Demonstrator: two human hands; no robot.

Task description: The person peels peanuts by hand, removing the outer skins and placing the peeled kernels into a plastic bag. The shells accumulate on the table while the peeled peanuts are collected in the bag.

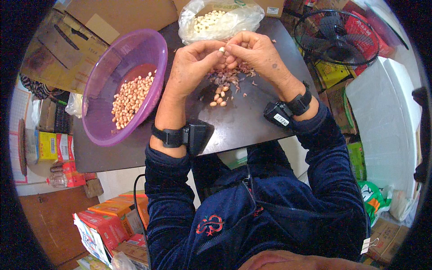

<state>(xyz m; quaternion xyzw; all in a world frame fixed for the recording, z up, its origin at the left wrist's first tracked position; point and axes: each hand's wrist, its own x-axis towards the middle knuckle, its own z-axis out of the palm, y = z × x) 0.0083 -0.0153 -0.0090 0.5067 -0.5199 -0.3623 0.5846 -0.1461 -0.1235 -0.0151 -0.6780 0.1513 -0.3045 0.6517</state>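
Observation:
My left hand and my right hand meet above the dark table, fingertips nearly touching. Between left thumb and forefinger is a pale peeled peanut, with the right fingertips against its side. Papery peanut skins lie in a heap under the hands, partly hidden by them. Several unpeeled peanuts rest just in front of the heap. Beyond the hands, a clear plastic bag holds peeled peanuts. To the left, a purple plastic basin contains many peanuts in pinkish-brown skins.
Cardboard boxes stand behind and left of the table. A black wire-cage fan is at the back right, near a white foam panel. Red cartons are stacked low on the left. Each wrist wears a strapped black device.

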